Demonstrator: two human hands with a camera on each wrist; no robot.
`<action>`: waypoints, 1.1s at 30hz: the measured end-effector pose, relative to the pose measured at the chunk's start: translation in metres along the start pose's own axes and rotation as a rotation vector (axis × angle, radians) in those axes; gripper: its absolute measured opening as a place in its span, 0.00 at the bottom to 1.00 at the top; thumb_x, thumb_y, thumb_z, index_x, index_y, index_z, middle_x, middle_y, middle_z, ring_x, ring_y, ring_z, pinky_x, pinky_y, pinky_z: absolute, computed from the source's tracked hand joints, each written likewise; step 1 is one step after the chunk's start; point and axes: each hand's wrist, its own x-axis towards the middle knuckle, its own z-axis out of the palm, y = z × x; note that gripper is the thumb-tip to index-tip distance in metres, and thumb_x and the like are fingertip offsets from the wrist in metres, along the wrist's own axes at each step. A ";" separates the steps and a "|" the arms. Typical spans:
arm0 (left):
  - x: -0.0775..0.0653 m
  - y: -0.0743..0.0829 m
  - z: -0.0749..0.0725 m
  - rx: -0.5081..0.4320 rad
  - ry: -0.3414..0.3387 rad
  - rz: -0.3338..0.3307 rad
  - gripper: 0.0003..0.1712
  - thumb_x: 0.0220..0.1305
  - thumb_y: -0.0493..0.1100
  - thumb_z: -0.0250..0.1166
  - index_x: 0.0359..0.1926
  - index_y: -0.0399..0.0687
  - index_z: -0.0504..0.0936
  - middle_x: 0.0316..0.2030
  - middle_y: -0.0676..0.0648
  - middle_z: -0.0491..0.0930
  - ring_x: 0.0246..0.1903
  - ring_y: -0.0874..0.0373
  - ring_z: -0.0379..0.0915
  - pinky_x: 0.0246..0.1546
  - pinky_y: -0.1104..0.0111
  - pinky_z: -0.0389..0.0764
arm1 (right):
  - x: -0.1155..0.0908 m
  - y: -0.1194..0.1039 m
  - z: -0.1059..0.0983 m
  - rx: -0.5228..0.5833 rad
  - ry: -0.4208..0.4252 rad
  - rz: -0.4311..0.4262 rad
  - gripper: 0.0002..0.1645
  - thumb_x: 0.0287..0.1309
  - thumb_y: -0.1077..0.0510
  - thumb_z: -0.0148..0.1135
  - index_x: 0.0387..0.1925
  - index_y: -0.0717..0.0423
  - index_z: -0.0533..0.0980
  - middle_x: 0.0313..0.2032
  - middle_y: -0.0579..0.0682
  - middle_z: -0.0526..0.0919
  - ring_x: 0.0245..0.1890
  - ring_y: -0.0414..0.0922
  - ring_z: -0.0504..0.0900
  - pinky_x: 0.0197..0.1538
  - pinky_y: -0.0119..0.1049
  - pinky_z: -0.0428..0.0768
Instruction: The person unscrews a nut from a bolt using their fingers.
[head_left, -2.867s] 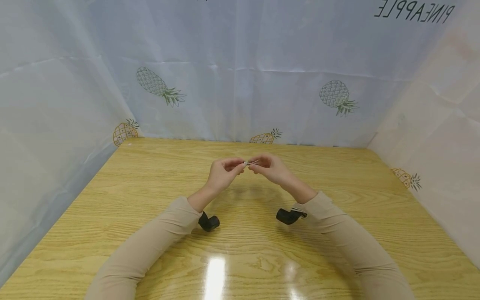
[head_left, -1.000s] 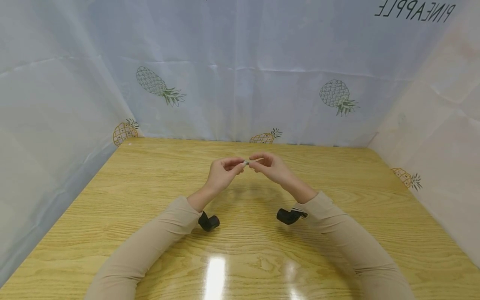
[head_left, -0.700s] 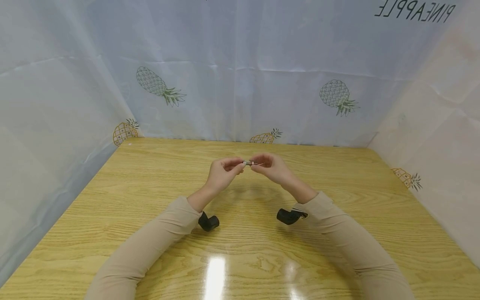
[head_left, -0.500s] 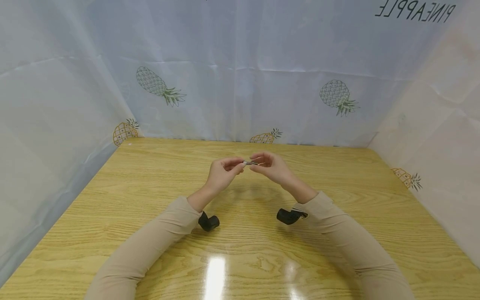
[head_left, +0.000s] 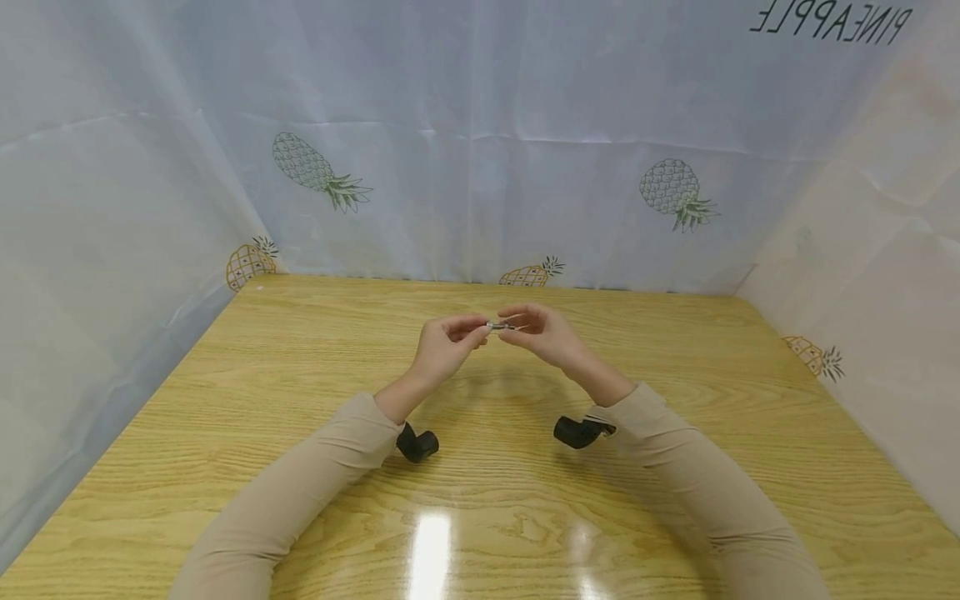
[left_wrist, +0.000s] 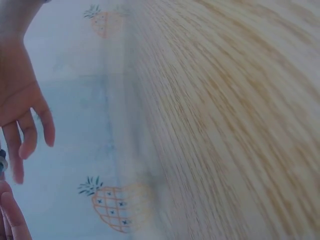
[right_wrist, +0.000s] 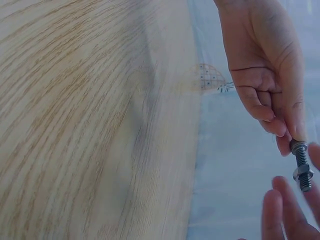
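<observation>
A small metal bolt (head_left: pixel 500 326) is held level above the middle of the table. My left hand (head_left: pixel 442 346) pinches its head end between thumb and fingertips. In the right wrist view a nut (right_wrist: pixel 303 173) sits on the threaded shank, near the free end. My right hand (head_left: pixel 551 340) is around that free end, its thumb and fingers spread apart on either side of the nut. The left wrist view shows the right hand (left_wrist: pixel 22 90) with its fingers loosely extended, and only a bit of the bolt at the left edge.
Below the hands is a wood-grain table (head_left: pixel 300 375). A pale curtain (head_left: pixel 480 192) printed with pineapples stands along its back and sides. Black wrist-worn pieces (head_left: pixel 577 432) stick out by both beige sleeves (head_left: pixel 300 492).
My right thumb and fingers were closer together at the bolt 0.7 s ago and now stand apart, with more of the bolt's end showing. The left hand keeps its place and pinch.
</observation>
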 end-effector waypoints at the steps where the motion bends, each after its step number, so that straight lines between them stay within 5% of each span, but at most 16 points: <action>1: -0.001 0.001 0.000 0.003 -0.001 -0.005 0.18 0.63 0.37 0.61 0.51 0.32 0.78 0.46 0.32 0.80 0.43 0.42 0.80 0.47 0.63 0.83 | 0.000 0.000 0.000 0.004 -0.007 0.006 0.24 0.63 0.51 0.57 0.58 0.54 0.71 0.53 0.59 0.79 0.54 0.57 0.77 0.59 0.52 0.75; 5: -0.009 0.017 0.000 0.018 -0.003 -0.018 0.17 0.63 0.36 0.60 0.51 0.30 0.78 0.46 0.31 0.80 0.43 0.40 0.79 0.48 0.61 0.83 | 0.000 -0.001 0.000 0.007 -0.030 0.027 0.23 0.66 0.49 0.52 0.56 0.57 0.73 0.49 0.61 0.82 0.51 0.60 0.77 0.61 0.57 0.71; 11: -0.016 0.029 0.000 0.031 -0.001 -0.006 0.17 0.64 0.35 0.59 0.51 0.28 0.77 0.44 0.31 0.81 0.40 0.46 0.82 0.46 0.67 0.84 | 0.001 -0.001 0.000 -0.013 -0.003 -0.015 0.19 0.63 0.56 0.57 0.54 0.58 0.73 0.52 0.61 0.78 0.52 0.57 0.77 0.56 0.51 0.77; 17: -0.004 0.008 -0.001 -0.002 -0.008 -0.007 0.18 0.63 0.36 0.60 0.51 0.29 0.78 0.45 0.30 0.80 0.42 0.40 0.79 0.51 0.53 0.81 | -0.001 -0.003 -0.001 0.005 -0.015 0.006 0.24 0.63 0.53 0.57 0.59 0.55 0.70 0.55 0.60 0.77 0.54 0.57 0.76 0.59 0.55 0.75; 21: -0.001 -0.001 -0.001 -0.008 -0.005 0.001 0.18 0.63 0.38 0.61 0.52 0.32 0.78 0.45 0.31 0.80 0.43 0.40 0.79 0.50 0.52 0.80 | 0.000 -0.003 0.000 0.013 -0.022 0.033 0.22 0.66 0.51 0.52 0.56 0.58 0.72 0.50 0.63 0.80 0.52 0.61 0.77 0.59 0.56 0.73; 28: -0.001 -0.001 -0.002 0.006 0.004 0.009 0.17 0.62 0.39 0.62 0.50 0.35 0.80 0.43 0.33 0.82 0.36 0.52 0.82 0.47 0.58 0.83 | 0.000 -0.002 0.000 0.000 -0.009 0.002 0.22 0.62 0.57 0.59 0.56 0.58 0.71 0.55 0.60 0.76 0.53 0.56 0.77 0.57 0.54 0.76; 33: -0.001 -0.001 -0.002 0.006 0.007 0.016 0.16 0.62 0.39 0.62 0.49 0.34 0.80 0.43 0.33 0.82 0.32 0.62 0.81 0.47 0.55 0.83 | -0.001 -0.003 0.000 0.001 -0.042 0.024 0.25 0.64 0.51 0.56 0.60 0.57 0.69 0.55 0.61 0.77 0.54 0.58 0.76 0.60 0.55 0.74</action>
